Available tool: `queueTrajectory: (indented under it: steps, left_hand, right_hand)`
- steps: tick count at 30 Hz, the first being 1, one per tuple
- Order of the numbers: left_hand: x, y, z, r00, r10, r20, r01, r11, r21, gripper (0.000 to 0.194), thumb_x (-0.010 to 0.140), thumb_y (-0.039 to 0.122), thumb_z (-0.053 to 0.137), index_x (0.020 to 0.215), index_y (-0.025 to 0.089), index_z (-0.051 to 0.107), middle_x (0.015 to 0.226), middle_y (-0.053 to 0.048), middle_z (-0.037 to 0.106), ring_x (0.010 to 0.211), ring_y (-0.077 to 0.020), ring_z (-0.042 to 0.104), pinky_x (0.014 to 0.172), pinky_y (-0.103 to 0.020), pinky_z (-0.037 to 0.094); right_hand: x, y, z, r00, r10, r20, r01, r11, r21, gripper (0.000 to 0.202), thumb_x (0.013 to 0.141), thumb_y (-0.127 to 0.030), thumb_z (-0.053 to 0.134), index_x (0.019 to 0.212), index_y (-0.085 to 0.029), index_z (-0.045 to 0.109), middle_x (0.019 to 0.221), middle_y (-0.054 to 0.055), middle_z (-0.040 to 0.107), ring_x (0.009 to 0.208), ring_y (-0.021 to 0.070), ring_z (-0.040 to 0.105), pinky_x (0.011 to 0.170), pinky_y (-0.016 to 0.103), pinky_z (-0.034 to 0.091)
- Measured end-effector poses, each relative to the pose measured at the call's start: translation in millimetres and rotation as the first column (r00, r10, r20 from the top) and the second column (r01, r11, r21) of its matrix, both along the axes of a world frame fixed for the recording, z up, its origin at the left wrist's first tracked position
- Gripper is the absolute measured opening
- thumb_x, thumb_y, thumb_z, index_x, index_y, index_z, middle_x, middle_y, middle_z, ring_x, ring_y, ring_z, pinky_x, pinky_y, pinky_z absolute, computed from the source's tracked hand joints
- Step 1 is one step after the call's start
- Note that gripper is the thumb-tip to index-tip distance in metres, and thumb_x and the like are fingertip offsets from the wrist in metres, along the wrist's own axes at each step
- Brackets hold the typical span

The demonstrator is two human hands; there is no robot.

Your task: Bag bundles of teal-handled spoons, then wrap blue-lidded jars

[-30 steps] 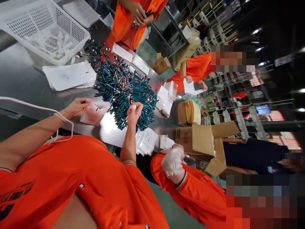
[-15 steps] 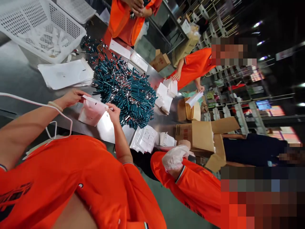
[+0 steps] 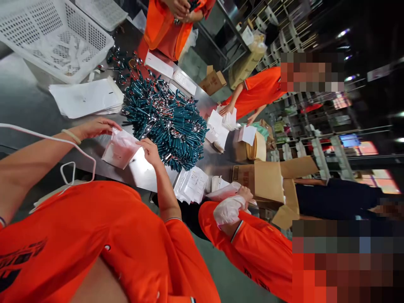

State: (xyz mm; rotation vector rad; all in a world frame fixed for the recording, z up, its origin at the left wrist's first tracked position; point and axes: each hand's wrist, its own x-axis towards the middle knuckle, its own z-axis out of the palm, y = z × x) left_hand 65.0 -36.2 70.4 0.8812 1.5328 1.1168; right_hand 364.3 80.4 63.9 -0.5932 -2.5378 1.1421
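left hand (image 3: 96, 127) pinching top edge of small clear plastic bag (image 3: 120, 148), right hand (image 3: 150, 151) gripping its opposite edge, forearms angled inward, beside heap of teal-handled metal spoons (image 3: 167, 120)

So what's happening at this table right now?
A person in an orange shirt holds a small clear bag over a steel table, left hand at its top edge and right hand at its other side. Just beyond lies a heap of teal-handled spoons, with a stack of flat bags and a white basket farther off. A co-worker's gloved hand holds another packet nearby, and others in orange handle white sheets.
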Motion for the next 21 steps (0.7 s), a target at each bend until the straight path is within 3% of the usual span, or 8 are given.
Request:
queueTrajectory:
  steps: [2,4,6,7,10,13,18,21]
  left_hand:
    - [11,-3,-4.3,0.998,0.057,-0.012,-0.057,0.998,0.024,0.05,0.065,0.054,0.094,0.09,0.013,0.08,0.087,-0.01,0.076,0.082,-0.0211,0.058,0.079,-0.036,0.051]
    - [24,-5,-7.5,0.992,0.124,-0.009,-0.124,0.991,0.054,0.055,0.06,0.057,0.095,0.088,0.014,0.076,0.082,-0.008,0.071,0.079,-0.0192,0.053,0.076,-0.034,0.045]
    - [36,-7,-7.7,0.985,0.172,0.006,-0.171,0.978,0.119,0.059,0.058,0.059,0.096,0.091,0.015,0.073,0.083,-0.006,0.07,0.081,-0.0195,0.055,0.076,-0.034,0.045]
    - [40,-8,-6.8,0.982,0.185,0.022,-0.186,0.972,0.144,0.06,0.057,0.058,0.096,0.092,0.017,0.07,0.085,-0.006,0.07,0.082,-0.0198,0.056,0.077,-0.034,0.046]
    - [49,-13,-2.3,0.981,0.187,0.057,-0.194,0.964,0.181,0.058,0.057,0.056,0.096,0.09,0.019,0.065,0.087,-0.004,0.071,0.083,-0.0196,0.06,0.08,-0.035,0.05]
    - [50,-21,0.9,0.989,0.137,0.057,-0.145,0.974,0.172,0.05,0.067,0.056,0.095,0.087,0.018,0.069,0.085,-0.004,0.072,0.083,-0.0196,0.062,0.083,-0.037,0.051]
    - [32,-32,5.1,0.983,0.037,0.179,-0.06,0.99,0.126,0.056,0.066,0.059,0.103,0.091,0.015,0.08,0.085,-0.008,0.078,0.087,-0.0251,0.067,0.085,-0.039,0.055]
    - [18,-40,14.0,0.948,0.003,0.32,-0.054,0.987,0.151,0.072,0.056,0.05,0.109,0.113,0.017,0.081,0.108,-0.012,0.084,0.104,-0.0317,0.073,0.096,-0.044,0.058]
  right_hand:
    - [6,6,17.4,0.999,-0.052,-0.006,0.052,0.999,0.014,0.045,0.106,-0.01,0.047,0.123,-0.018,0.088,0.12,0.012,0.076,0.112,0.0228,0.072,0.099,0.035,0.061]
    - [1,8,35.4,0.972,-0.235,0.012,0.233,0.969,0.076,0.041,0.11,-0.014,0.048,0.129,-0.018,0.084,0.12,0.012,0.076,0.112,0.0232,0.071,0.101,0.036,0.061]
    - [-16,0,48.4,0.921,-0.377,0.098,0.354,0.915,0.194,0.036,0.116,-0.019,0.048,0.13,-0.015,0.081,0.12,0.014,0.077,0.113,0.0241,0.069,0.104,0.037,0.06]
    - [-29,-7,51.7,0.907,-0.386,0.166,0.338,0.905,0.259,0.033,0.118,-0.021,0.05,0.128,-0.013,0.08,0.121,0.015,0.077,0.115,0.0248,0.068,0.105,0.037,0.059]
    - [-66,-35,49.8,0.899,-0.25,0.36,0.113,0.926,0.36,0.026,0.119,-0.026,0.058,0.121,-0.01,0.078,0.124,0.018,0.078,0.116,0.0261,0.069,0.104,0.038,0.057]
    - [-81,-54,40.8,0.88,-0.196,0.433,0.036,0.936,0.351,0.019,0.117,-0.028,0.068,0.114,-0.01,0.075,0.104,0.015,0.079,0.09,0.0232,0.07,0.085,0.035,0.055]
    - [-72,-46,40.0,0.953,-0.063,0.295,-0.013,0.969,0.248,0.03,0.105,-0.028,0.085,0.085,-0.023,0.064,0.066,0.0,0.064,0.063,0.0174,0.054,0.066,0.03,0.041]
    - [-73,-38,50.5,0.984,0.03,0.175,-0.062,0.982,0.178,0.035,0.099,-0.028,0.084,0.077,-0.026,0.057,0.06,-0.002,0.056,0.06,0.017,0.05,0.065,0.031,0.038]
